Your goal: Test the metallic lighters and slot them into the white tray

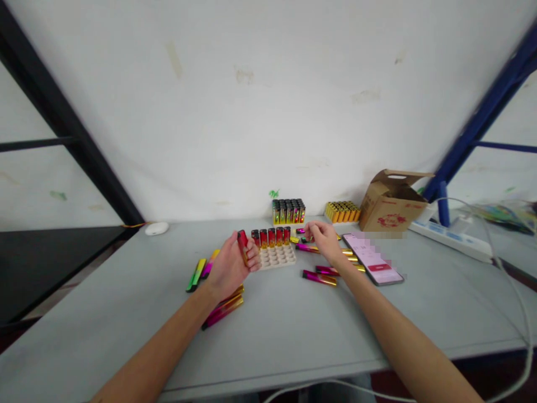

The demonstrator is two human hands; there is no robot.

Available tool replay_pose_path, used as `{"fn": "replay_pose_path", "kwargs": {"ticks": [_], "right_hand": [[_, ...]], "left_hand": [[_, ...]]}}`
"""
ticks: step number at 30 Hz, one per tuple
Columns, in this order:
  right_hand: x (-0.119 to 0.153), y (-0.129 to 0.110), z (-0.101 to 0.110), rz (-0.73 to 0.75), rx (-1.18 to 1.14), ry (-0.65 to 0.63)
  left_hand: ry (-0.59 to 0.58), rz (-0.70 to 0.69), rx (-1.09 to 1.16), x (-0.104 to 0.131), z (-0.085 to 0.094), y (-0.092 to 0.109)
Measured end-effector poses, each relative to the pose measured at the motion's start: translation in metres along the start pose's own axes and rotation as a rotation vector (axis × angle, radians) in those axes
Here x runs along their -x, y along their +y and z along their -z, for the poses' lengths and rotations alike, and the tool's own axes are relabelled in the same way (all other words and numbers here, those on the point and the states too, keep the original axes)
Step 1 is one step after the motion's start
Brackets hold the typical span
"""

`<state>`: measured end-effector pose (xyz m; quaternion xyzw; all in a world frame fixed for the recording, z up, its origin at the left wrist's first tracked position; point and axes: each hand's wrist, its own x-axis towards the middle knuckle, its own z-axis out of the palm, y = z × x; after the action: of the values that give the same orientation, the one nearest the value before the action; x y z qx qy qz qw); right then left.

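Note:
My left hand (pixel 232 264) grips a red lighter (pixel 243 244) just left of a cream tray (pixel 277 257) with round holes. Several red-and-gold lighters (pixel 271 237) stand upright in the tray's back row. My right hand (pixel 324 239) reaches over loose pink-and-gold lighters (pixel 319 277) lying flat to the right of the tray, its fingers curled down onto one of them. More loose lighters (pixel 223 309) lie under my left wrist, and green and pink ones (pixel 197 273) lie further left.
A phone (pixel 373 259) with a lit screen lies right of my right hand. A full tray of lighters (pixel 288 211), a yellow batch (pixel 343 211) and an open cardboard box (pixel 391 204) stand by the wall. A power strip (pixel 450 235) and cable lie at right; a white oval object (pixel 156 228) at left.

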<state>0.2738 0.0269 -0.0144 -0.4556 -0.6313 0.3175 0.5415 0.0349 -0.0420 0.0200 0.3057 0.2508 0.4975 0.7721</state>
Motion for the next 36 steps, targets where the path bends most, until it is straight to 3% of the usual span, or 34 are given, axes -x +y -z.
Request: {"fn": "replay_pose_path", "kwargs": {"ticks": [18, 29, 36], "right_hand": [[-0.001, 0.004, -0.002, 0.032, 0.041, 0.026], [0.004, 0.016, -0.001, 0.186, 0.575, 0.028], [0.003, 0.022, -0.001, 0.245, 0.709, -0.084]], "left_hand": [[-0.076, 0.006, -0.11, -0.005, 0.015, -0.011], [-0.046, 0.059, -0.131, -0.003, 0.011, -0.004], [0.021, 0.083, -0.12, -0.002, 0.009, -0.005]]}}
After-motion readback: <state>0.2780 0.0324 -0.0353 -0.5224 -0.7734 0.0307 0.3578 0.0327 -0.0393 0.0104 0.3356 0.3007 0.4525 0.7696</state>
